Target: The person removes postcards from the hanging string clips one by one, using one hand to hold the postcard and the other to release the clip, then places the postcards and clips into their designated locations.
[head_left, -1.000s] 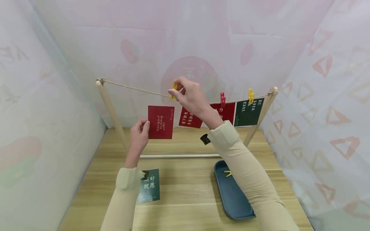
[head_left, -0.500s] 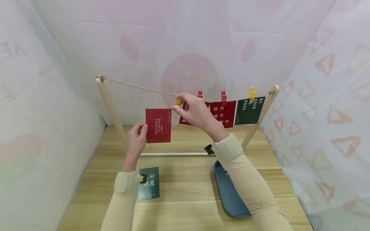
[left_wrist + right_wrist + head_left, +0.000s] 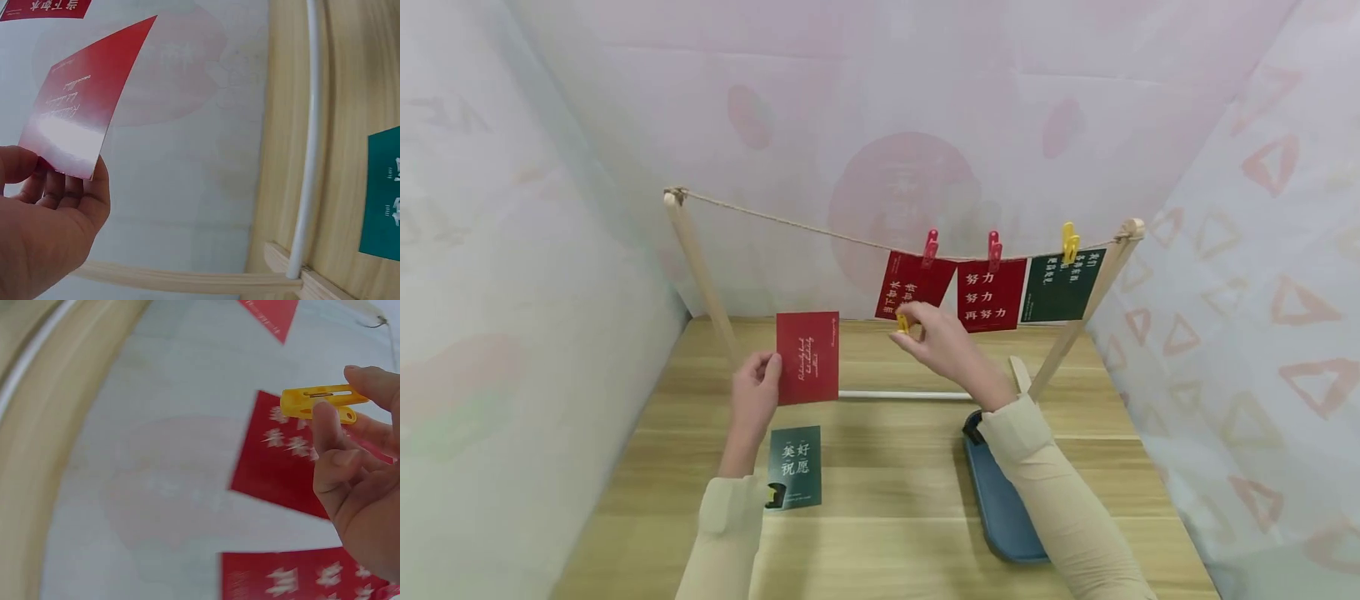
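Note:
My left hand pinches a red card by its lower left corner and holds it upright above the table; the left wrist view shows the same red card between thumb and fingers. My right hand pinches a yellow clothespin below the twine line. The right wrist view shows that clothespin between thumb and forefinger. Two red cards and a dark green card hang from the line by pegs.
A dark green card lies flat on the wooden table near my left forearm. A dark blue tray sits under my right forearm. Wooden posts and a white crossbar form the stand. Patterned walls close in on both sides.
My right hand came down and to the right from the twine with the yellow clothespin. The left hand and its red card sank slightly.

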